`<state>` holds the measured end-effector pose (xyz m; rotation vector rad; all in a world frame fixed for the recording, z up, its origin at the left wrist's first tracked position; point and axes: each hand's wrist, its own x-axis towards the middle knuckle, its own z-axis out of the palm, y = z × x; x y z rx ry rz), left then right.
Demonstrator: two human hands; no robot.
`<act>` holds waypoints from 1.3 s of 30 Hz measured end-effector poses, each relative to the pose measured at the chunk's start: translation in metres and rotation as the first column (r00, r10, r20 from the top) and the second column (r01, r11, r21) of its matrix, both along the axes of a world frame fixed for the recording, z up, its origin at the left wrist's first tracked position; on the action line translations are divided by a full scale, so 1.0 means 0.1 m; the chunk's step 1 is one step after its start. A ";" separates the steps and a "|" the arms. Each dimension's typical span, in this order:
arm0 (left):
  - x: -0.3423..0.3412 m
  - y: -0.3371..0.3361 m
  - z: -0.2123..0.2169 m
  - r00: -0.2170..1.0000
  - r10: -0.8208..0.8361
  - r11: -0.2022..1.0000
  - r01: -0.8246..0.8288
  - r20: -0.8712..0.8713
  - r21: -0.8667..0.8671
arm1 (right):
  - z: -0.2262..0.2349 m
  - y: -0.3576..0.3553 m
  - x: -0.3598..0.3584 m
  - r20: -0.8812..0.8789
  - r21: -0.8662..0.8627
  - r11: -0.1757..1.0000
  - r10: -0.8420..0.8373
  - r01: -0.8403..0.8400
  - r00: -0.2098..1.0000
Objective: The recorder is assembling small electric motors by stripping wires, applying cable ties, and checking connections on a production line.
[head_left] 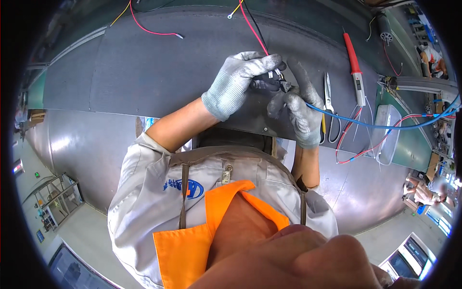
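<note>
My left hand [236,82], in a grey-white work glove, pinches a red wire [258,36] near its lower end, and a black wire [258,24] runs down beside it. Facing it, my gloved right hand [304,113] has its fingers curled around the end of a blue cable [380,126] that comes in from the right. Between the fingertips of both hands sits a small dark part [285,86], close to the wire ends. Fingers cover much of it, so I cannot tell its kind or how it joins the wires.
Right of my hands lie scissors [328,103], a red-handled pen-shaped tool [355,62], a looped red cable [342,144] and a clear plastic tray [389,137]. Another red wire [154,32] and a yellow wire with a ring terminal [230,16] hang over the bench's [144,72] far side.
</note>
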<state>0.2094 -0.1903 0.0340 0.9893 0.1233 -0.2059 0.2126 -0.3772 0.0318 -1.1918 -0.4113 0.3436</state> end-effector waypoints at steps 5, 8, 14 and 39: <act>0.01 -0.01 0.05 0.999 -0.026 1.000 0.025 -0.043 -0.016 | -0.02 0.00 0.01 0.031 -0.023 1.000 -0.009 0.009 0.999; 0.00 -0.03 0.04 0.999 0.007 1.000 -0.008 0.038 0.019 | -0.05 0.00 0.00 0.047 -0.024 0.999 -0.022 0.023 0.999; -0.02 -0.02 -0.01 0.999 -0.046 0.993 0.043 -0.026 -0.112 | -0.13 0.00 0.01 0.025 0.015 1.000 0.000 0.000 1.000; 0.26 -0.05 -0.31 0.989 0.131 0.878 -0.149 -0.072 -0.455 | -0.64 -2.14 1.54 0.758 -0.652 -0.034 -0.057 0.757 0.650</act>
